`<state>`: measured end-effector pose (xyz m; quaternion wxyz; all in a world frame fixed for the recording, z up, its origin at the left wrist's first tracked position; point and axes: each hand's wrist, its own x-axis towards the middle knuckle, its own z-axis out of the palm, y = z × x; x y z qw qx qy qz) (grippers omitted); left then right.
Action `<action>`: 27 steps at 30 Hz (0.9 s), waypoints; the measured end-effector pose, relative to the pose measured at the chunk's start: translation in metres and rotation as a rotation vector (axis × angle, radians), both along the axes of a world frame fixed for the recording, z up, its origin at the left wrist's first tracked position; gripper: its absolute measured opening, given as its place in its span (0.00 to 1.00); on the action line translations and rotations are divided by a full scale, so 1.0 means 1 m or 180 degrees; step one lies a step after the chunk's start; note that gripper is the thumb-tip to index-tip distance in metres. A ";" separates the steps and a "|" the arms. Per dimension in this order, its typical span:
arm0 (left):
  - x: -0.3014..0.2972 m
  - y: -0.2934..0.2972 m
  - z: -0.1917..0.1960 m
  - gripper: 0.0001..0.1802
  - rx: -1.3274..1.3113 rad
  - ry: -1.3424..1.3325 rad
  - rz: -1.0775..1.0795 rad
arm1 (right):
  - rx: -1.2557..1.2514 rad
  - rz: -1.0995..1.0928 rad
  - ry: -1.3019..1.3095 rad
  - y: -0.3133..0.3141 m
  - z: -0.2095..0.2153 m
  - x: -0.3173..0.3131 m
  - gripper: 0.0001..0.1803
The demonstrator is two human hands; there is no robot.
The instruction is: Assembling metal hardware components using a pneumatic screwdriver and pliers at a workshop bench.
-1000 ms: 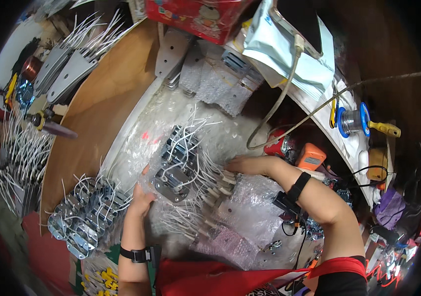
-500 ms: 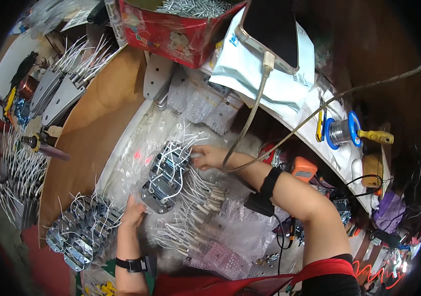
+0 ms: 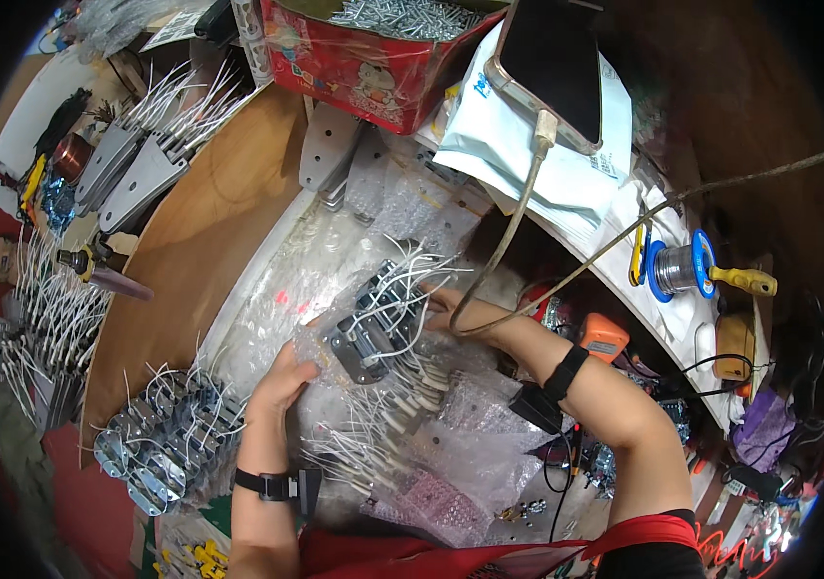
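A bundle of shiny metal bracket-like parts with white wires sits tilted in front of me, partly wrapped in clear bubble wrap. My left hand is at its lower left, thumb and fingers closed on the edge of the bubble wrap. At the bundle's right side is my right hand, gripping it; its fingertips are partly hidden behind the parts and wires. Just below lie many loose white wires with pale tube ends.
More wired metal parts are grouped at the left, beside a curved wooden board. A red box of screws stands at the back. A phone and its cable overhang my right forearm. A solder spool lies farther right.
The bundle has shifted right and tilted, my right hand moving with it. My left hand has moved up and right, onto the bubble wrap. The whole view has shifted slightly.
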<state>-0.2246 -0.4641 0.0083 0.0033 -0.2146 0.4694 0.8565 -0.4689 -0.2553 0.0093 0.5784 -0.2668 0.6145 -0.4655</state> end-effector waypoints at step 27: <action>-0.181 0.101 -0.023 0.42 -0.0032 0.1139 -0.0590 | -0.0935 -0.3140 -0.1303 0.031 -0.007 -0.050 0.24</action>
